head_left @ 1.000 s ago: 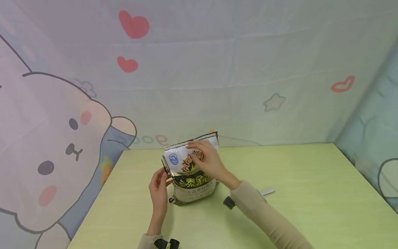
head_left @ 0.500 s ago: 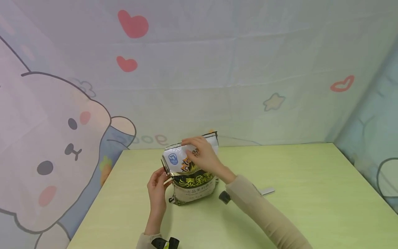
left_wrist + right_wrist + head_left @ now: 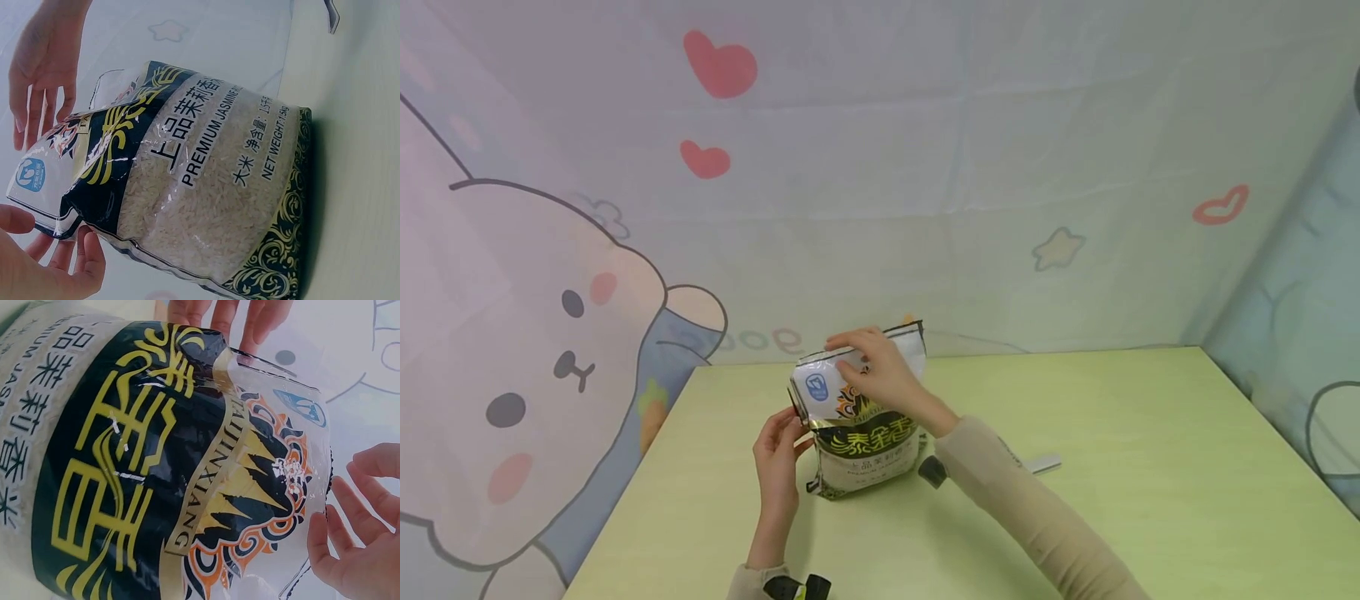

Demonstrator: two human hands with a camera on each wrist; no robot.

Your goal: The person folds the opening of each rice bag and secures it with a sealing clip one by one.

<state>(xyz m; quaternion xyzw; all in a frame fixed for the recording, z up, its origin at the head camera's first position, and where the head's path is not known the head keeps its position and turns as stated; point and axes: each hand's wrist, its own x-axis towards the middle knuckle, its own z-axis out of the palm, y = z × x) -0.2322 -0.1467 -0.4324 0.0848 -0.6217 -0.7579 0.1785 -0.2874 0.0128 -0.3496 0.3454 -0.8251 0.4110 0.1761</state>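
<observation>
A bag of rice (image 3: 868,467) stands upright on the table, its white upper part narrowing to a dark-edged top. Clear film shows the grains in the left wrist view. My left hand (image 3: 777,458) is at the bag's left side, curled fingers and thumb holding the side edge below the upper corner. Reaching across the front, my right hand (image 3: 883,375) has loosely extended fingers at the top edge. In the right wrist view, the fingertips of that hand (image 3: 362,525) meet the bag's top rim; whether any lie behind it is hard to tell.
A pale flat strip (image 3: 1043,462) lies on the light green table (image 3: 1150,500), partly behind the right sleeve (image 3: 1015,500). Behind the table hangs a printed backdrop (image 3: 887,208) with hearts and a cartoon animal.
My right hand has slid left along the bag's top edge, the forearm shifting with it. The left hand stays at the side edge, and the bag barely moves.
</observation>
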